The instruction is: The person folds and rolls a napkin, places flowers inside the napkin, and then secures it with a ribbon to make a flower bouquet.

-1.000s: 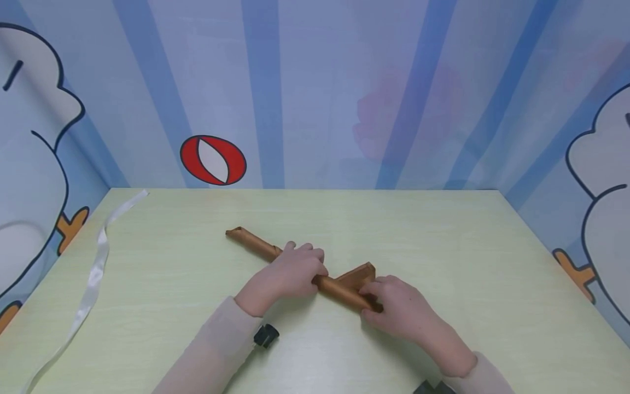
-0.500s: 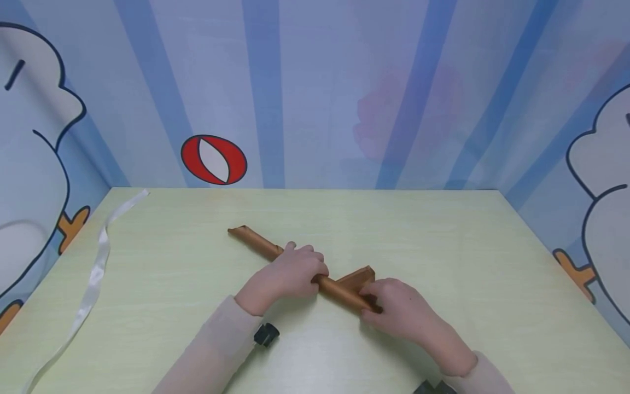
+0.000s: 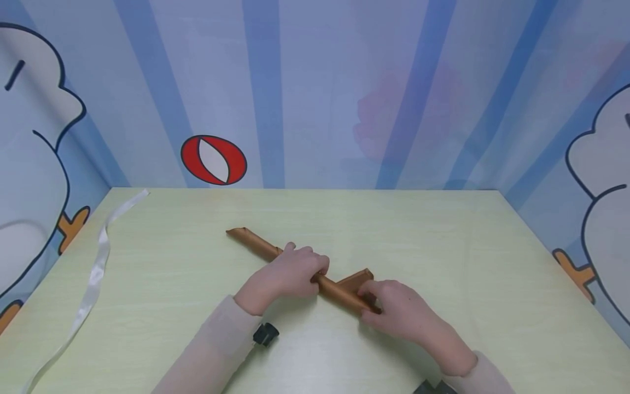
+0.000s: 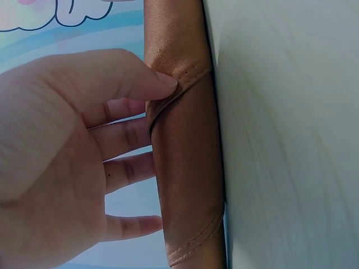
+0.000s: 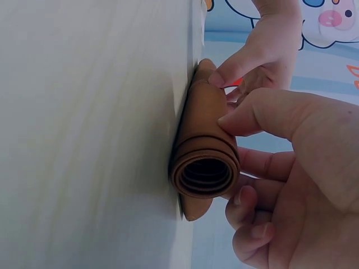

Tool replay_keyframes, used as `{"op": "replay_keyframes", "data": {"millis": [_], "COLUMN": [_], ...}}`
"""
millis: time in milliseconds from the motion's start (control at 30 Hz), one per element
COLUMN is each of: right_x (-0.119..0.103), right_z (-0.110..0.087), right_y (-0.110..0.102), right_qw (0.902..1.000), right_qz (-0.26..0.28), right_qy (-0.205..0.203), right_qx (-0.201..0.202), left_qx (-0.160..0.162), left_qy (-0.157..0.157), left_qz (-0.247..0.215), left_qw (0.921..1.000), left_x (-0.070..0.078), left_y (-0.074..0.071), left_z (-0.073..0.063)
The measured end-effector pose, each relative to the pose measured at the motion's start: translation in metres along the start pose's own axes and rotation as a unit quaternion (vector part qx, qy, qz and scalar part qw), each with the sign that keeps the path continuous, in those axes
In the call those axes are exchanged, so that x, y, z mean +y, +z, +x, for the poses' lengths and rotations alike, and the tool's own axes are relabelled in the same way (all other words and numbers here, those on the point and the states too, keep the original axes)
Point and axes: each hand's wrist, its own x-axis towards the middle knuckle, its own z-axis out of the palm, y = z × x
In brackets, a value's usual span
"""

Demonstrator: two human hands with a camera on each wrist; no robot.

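Observation:
A brown, satiny cloth with stitched edges [image 3: 344,295] is wound into a long hollow tube lying slantwise on the table. My left hand [image 3: 290,271] grips it near the middle, the thumb on a stitched spiral edge [image 4: 185,84] in the left wrist view. At the nearer right end, my right hand [image 3: 398,306] holds the tube between thumb and fingers. Its open end [image 5: 205,174] shows several wound layers in the right wrist view. A loose flap of the cloth [image 3: 356,280] sticks out behind the tube, between the hands.
A white ribbon [image 3: 95,268] runs along the left side of the pale wooden table [image 3: 443,235]. Behind and at both sides stand blue striped panels [image 3: 320,93] with cartoon prints.
The loose flap beside my right hand has dropped slightly toward me, and the right fingers have shifted a little. Both hands keep their hold on the rolled cloth.

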Motion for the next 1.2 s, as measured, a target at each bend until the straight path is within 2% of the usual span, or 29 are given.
{"op": "replay_keyframes", "data": {"millis": [300,667,1200], "right_x": [0.0023,0.0037,0.0023], "right_z": [-0.0015,-0.0005,0.0003], "right_y": [-0.0002,0.0006,0.0017], "right_qw": [0.9997,0.9995,0.9978], "right_qz": [0.012,0.000,-0.050], "right_qy": [-0.021,-0.032,-0.036], "right_qx": [-0.002,0.000,0.026], "left_qx": [-0.001,0.003,0.018], "left_qy": [0.002,0.006,0.007], "left_qz": [0.000,-0.004,-0.018], "left_qw": [1.0000,1.0000,0.9997], "left_x": [0.0028,0.0042,0.0020], "left_y": [-0.0028,-0.0030,-0.0022], "left_z": [-0.0013,-0.0016,0.0005]}}
